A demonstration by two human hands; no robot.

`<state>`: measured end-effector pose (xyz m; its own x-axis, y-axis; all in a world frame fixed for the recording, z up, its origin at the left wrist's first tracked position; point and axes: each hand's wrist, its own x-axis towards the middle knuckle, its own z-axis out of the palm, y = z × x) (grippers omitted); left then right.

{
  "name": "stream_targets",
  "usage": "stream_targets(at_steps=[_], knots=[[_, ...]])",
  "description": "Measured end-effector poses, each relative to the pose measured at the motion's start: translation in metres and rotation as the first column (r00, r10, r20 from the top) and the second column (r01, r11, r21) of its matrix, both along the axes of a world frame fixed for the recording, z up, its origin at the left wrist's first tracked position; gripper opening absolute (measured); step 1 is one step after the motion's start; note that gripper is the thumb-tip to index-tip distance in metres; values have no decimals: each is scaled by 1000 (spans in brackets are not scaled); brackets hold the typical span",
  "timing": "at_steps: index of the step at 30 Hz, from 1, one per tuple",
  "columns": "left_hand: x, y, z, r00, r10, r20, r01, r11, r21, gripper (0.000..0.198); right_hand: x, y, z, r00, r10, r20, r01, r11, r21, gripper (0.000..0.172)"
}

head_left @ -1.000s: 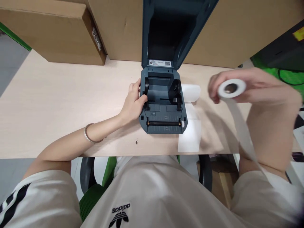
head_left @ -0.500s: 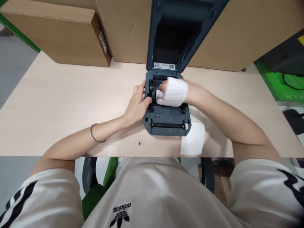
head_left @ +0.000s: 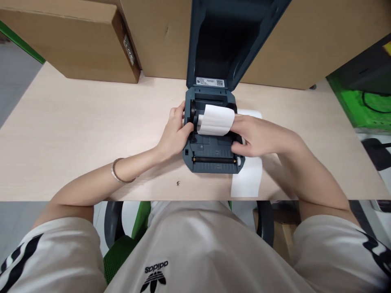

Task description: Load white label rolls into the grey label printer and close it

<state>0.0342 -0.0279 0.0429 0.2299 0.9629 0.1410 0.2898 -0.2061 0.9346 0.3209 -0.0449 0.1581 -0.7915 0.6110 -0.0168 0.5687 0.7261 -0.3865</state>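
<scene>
A dark blue-grey label printer (head_left: pixel 214 166) lies on the table with its lid (head_left: pixel 192 44) raised. In its well sits a small roll of white label paper (head_left: pixel 216 120), its loose flap curling over the top. My left hand (head_left: pixel 173 136) is closed on the printer's left side, thumb over the rim by the black roll holder (head_left: pixel 193 110). My right hand (head_left: pixel 255 132) is closed around the right side of the well, thumb toward the front and fingers by the roll's right end. Its fingertips are hidden behind the paper.
White paper strips (head_left: pixel 247 179) lie on the table (head_left: pixel 91 118) to the printer's right, partly under it. A cardboard box (head_left: pixel 67 44) stands at the back left. A large cardboard panel (head_left: pixel 159 36) rises behind the printer. Farther right is a green surface (head_left: pixel 360 99) with a dark cable.
My right hand has come out from under the paper flap and moved right, to the printer's right side. The flap now rests over the roll. My left hand keeps its hold.
</scene>
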Motion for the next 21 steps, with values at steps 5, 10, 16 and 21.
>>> stream_targets(at_steps=[5, 10, 16, 21], knots=[[0, -1, 1, 1000, 16, -20, -15, 1000, 25, 95, 7, -30, -31, 968, 102, -229, -66, 985, 160, 45], [-2, 0, -2, 1000, 21, -13, -20, 999, 50, 91, 2, -49, -47, 983, 50, -176, -1, 963, 268, 46], [-3, 1, -4, 1000, 27, -15, -26, 997, 76, 88, 3, -57, -48, 991, 112, -77, -75, 923, 378, 56], [-2, 3, 0, 999, 12, -31, -10, 998, 56, 90, 5, -60, -50, 984, 147, -97, -90, 893, 442, 58]])
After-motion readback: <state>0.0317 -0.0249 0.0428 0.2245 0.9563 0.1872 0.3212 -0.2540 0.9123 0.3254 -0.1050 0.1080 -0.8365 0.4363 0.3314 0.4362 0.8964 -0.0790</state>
